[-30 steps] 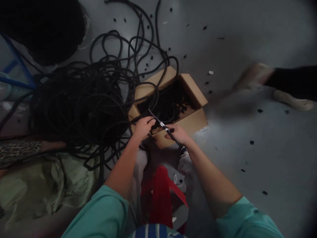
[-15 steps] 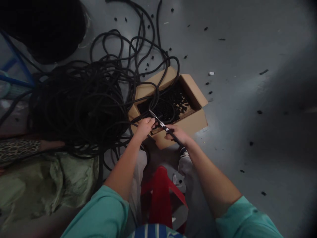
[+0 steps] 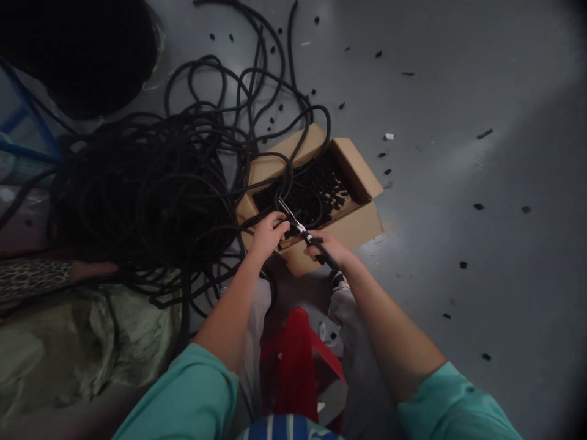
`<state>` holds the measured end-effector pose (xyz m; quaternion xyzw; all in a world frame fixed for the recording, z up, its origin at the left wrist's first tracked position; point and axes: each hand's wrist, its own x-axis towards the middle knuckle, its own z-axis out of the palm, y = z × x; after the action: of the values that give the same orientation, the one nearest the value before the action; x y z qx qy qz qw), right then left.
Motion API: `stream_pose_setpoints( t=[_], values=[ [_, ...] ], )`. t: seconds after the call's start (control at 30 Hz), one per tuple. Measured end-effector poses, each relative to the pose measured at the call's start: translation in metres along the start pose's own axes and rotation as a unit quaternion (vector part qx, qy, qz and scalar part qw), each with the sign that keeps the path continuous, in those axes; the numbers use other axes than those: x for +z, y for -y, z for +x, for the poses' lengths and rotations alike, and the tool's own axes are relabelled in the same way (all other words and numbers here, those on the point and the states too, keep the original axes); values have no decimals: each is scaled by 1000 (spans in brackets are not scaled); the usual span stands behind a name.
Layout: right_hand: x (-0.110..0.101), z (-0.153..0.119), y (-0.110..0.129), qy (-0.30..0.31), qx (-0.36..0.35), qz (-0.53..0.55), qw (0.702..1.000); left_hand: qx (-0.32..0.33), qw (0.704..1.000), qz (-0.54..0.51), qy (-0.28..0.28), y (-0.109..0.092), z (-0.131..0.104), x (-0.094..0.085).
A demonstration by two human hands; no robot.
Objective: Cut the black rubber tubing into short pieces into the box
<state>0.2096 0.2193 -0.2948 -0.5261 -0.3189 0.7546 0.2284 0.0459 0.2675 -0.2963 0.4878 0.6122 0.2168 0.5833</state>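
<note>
Head view: the right hand [image 3: 331, 248] grips the cutter [image 3: 301, 228] by its dark handles across the carton's [image 3: 355, 229] near edge, long axis slanting, blades pointing forward-left. The left hand [image 3: 267, 234] curls beside the near-left corner; whether it holds anything, I cannot tell.

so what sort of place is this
Probably a workshop or factory floor: a big tangled heap of black cord or tubing lies beside an open brown cardboard box holding short black pieces, with similar bits scattered across the grey floor.
</note>
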Motion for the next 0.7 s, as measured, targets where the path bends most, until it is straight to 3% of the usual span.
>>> stream_pose_setpoints(
  t=[0.13, 0.27, 0.43, 0.7],
  values=[
    [-1, 3, -3, -8, -27, -18, 999, 10, 999, 45, -6, 7, 3, 2],
    [-2, 4, -5, -17, -10, -40, 999, 13, 999, 39, -13, 3, 2, 4],
    [-1, 4, -5, -26, 0, -26, 999, -40, 998, -48, -26, -10, -2, 9],
    [2, 1, 1, -20, 17, 23, 999, -98, 978, -183, 20, -19, -5, 7]
  ],
)
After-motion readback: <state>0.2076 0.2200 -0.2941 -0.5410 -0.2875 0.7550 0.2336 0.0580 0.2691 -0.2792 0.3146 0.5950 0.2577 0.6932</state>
